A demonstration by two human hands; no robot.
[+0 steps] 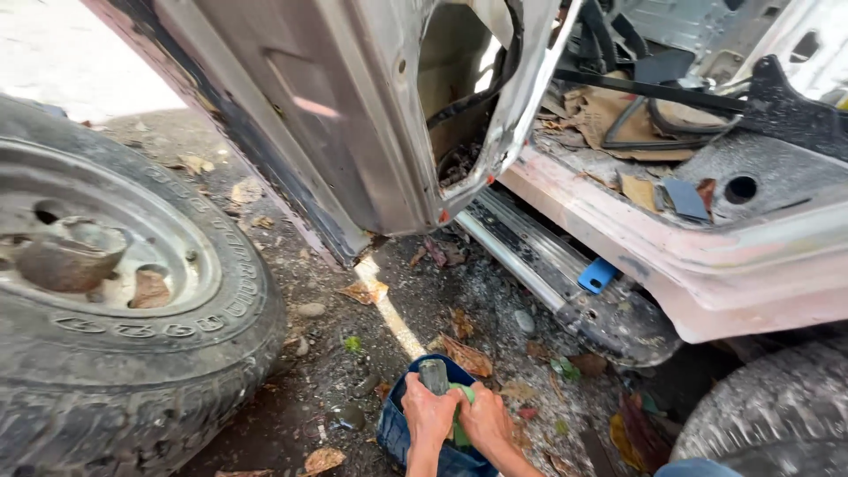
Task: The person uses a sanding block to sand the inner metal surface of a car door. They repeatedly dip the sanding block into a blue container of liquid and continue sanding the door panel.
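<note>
The left hand [427, 415] is closed round a grey tool [434, 374]; the right hand [485, 420] clamps a green piece [462, 415] against it (its kind is unclear), both over a blue container [395, 435] on the littered ground [353, 353]; a slip could drop the piece among leaves beside the tyre [124, 291].

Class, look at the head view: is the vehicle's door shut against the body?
No: the bare metal door is swung wide open, so the sill and the littered cabin floor show.
</note>
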